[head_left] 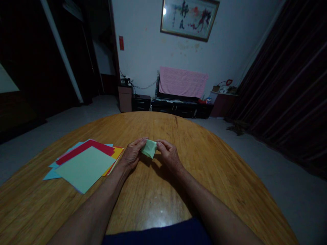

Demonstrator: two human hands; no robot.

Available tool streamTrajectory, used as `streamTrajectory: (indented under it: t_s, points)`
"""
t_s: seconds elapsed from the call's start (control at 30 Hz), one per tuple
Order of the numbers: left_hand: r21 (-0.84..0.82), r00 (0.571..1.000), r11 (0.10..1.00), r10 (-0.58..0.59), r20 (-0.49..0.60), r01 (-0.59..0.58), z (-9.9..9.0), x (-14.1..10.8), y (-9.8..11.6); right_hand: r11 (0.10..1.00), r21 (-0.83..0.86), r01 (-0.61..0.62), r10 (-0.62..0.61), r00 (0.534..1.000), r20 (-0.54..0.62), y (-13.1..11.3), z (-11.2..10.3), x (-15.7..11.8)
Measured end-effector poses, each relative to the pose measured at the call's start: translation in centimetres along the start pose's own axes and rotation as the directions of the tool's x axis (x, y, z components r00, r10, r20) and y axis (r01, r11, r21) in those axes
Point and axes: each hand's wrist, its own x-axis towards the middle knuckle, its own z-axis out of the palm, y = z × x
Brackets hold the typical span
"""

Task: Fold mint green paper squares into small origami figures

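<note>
A small folded piece of light green paper (pixel 149 149) is held up just above the wooden table, between my two hands. My left hand (pixel 133 152) pinches its left edge, thumb on top. On the other side, my right hand (pixel 168 153) grips the upper right corner between thumb and fingers. Creases show on the face of the paper, and its lower corner points down. Shadows of the hands and paper fall on the table beneath.
Coloured sheets, with a light green one (pixel 87 166) on top and red, blue and yellow ones under it, lie left of my left forearm. The round wooden table (pixel 204 163) has its far edge before a low black cabinet (pixel 163 106).
</note>
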Motion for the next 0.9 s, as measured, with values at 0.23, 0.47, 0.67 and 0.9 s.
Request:
streamTrajectory:
  t_s: [0.23, 0.47, 0.67, 0.9]
  points:
    - [0.082, 0.999, 0.996, -0.046, 0.023, 0.044, -0.1, -0.4, 0.4, 0.996, -0.081, 0.022, -0.023, 1.000, -0.020, 0.9, 0.1, 0.1]
    - [0.120, 0.998, 0.991, -0.062, 0.031, 0.058, -0.2, -0.4, 0.5, 0.995, -0.082, -0.049, 0.051, 0.999, 0.019, 2.0, -0.3, 0.4]
    - [0.115, 0.998, 0.991, -0.064, 0.017, 0.061, -0.2, -0.4, 0.6, 0.990, -0.139, -0.001, 0.000, 1.000, -0.009, 1.9, -0.4, 0.4]
    - [0.150, 0.997, 0.986, -0.078, 0.011, 0.076, 0.1, -0.5, 0.5, 0.990, -0.142, 0.013, -0.007, 0.999, 0.044, 2.1, -0.5, 0.7]
